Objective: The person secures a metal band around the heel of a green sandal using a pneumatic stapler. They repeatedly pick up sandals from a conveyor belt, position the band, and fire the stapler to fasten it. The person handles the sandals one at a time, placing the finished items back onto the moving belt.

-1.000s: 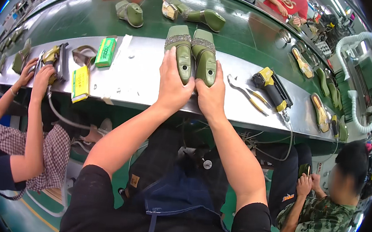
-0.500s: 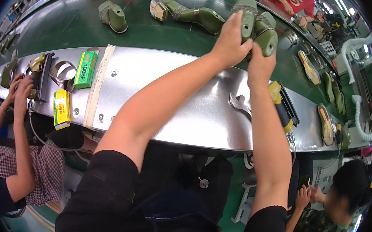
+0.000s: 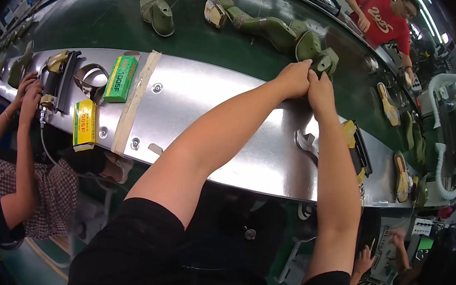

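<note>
Grip's a tough call, folks: our left hand [image 3: 294, 79] and right hand [image 3: 321, 91] sit right at two green shoe forms [image 3: 308, 45] on the dark green belt [image 3: 194, 37], but we can't tell if either is grasping; our right forearm [image 3: 335, 173] partly blocks a metal tool [image 3: 305, 141] and a yellow-and-black air tool [image 3: 361, 151]; both arms stretch forward over the steel bench [image 3: 217, 82], hands close together; three more shoe forms [image 3: 157, 17] lie left of that pair; two boxes [image 3: 119, 80], one green, one yellow.

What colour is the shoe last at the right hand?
Shoe last: olive green, best seen in head view.
</note>
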{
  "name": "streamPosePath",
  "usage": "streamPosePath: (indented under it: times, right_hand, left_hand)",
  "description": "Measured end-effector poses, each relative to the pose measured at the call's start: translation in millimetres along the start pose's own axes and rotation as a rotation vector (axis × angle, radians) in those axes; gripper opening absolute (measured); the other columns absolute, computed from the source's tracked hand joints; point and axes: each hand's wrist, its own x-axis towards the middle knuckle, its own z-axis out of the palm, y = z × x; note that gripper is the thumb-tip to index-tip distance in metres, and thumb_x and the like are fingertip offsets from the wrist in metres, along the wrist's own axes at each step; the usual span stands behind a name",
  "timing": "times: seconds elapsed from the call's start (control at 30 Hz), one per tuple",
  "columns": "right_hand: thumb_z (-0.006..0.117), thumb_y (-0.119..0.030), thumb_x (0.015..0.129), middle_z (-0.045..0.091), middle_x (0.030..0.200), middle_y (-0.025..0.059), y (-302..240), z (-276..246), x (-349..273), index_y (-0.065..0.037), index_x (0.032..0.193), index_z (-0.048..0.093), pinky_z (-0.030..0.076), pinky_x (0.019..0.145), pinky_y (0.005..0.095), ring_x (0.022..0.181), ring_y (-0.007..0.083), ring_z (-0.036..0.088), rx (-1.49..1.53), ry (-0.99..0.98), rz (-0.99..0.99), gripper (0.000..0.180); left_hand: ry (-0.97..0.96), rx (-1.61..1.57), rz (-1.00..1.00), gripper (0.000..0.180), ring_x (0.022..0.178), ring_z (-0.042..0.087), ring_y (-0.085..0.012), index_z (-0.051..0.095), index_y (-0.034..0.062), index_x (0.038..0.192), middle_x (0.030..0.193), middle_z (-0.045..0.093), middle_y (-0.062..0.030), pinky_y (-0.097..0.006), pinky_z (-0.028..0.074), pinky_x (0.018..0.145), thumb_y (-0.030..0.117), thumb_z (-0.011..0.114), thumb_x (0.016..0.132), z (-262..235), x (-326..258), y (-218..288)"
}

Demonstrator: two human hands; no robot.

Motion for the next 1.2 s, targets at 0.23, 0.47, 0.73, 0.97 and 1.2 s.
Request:
streamPosePath:
  times: [0.23, 0.47, 0.73, 0.97, 1.2]
  right_hand:
    - [0.058, -0.03, 0.103, 0.045, 0.154, 0.0327, -18, 34, -85, 0.01, 0.145, 0.049, 0.032, 0.121, 0.0465, 0.146, 0.0434, 0.042, 0.07, 0.185, -0.291, 0.059]
    - [0.065, -0.029, 0.098, 0.056, 0.146, 0.0293, -28, 41, -91, 0.006, 0.142, 0.054, 0.037, 0.116, 0.049, 0.138, 0.0434, 0.05, -0.342, -0.023, -0.4, 0.058]
    - [0.059, -0.028, 0.102, 0.062, 0.141, 0.0208, -34, 50, -93, -0.001, 0.14, 0.059, 0.033, 0.118, 0.0498, 0.134, 0.0374, 0.053, -0.483, -0.052, -0.41, 0.047]
    - [0.058, -0.025, 0.102, 0.064, 0.138, 0.019, -36, 52, -94, -0.002, 0.137, 0.061, 0.036, 0.115, 0.0486, 0.131, 0.0368, 0.055, -0.523, -0.035, -0.447, 0.042]
    - [0.059, -0.023, 0.101, 0.066, 0.133, 0.0175, -40, 54, -96, -0.002, 0.135, 0.063, 0.037, 0.113, 0.0486, 0.127, 0.036, 0.057, -0.531, -0.028, -0.458, 0.04]
  left_hand:
    - [0.695, 0.307, 0.122, 0.061, 0.138, 0.046, -0.0416, 0.051, -0.0021, 0.138, 0.146, 0.049, -0.0283, -0.05, 0.038, 0.114, 0.022, 0.072, 0.086, -26, -6, -3]
    - [0.636, 0.076, -0.208, 0.094, 0.152, 0.026, -0.0473, 0.026, -0.0148, 0.151, 0.159, 0.029, -0.0377, -0.047, 0.024, 0.127, 0.031, 0.075, 0.085, -156, 15, -83]
    - [-0.029, 0.226, -0.148, 0.108, 0.139, 0.049, -0.0475, 0.03, -0.0136, 0.15, 0.153, 0.038, -0.0392, -0.048, 0.04, 0.117, 0.05, 0.079, 0.077, -106, 24, -70]
    - [0.135, 0.367, -0.17, 0.115, 0.153, 0.022, -0.0534, 0.013, -0.009, 0.16, 0.164, 0.007, -0.042, -0.061, 0.034, 0.119, 0.046, 0.081, 0.085, -89, 13, -40]
    - [0.067, 0.462, -0.145, 0.103, 0.153, 0.022, -0.0515, 0.02, -0.0069, 0.158, 0.166, 0.011, -0.0376, -0.062, 0.033, 0.12, 0.046, 0.077, 0.09, -93, 10, -42]
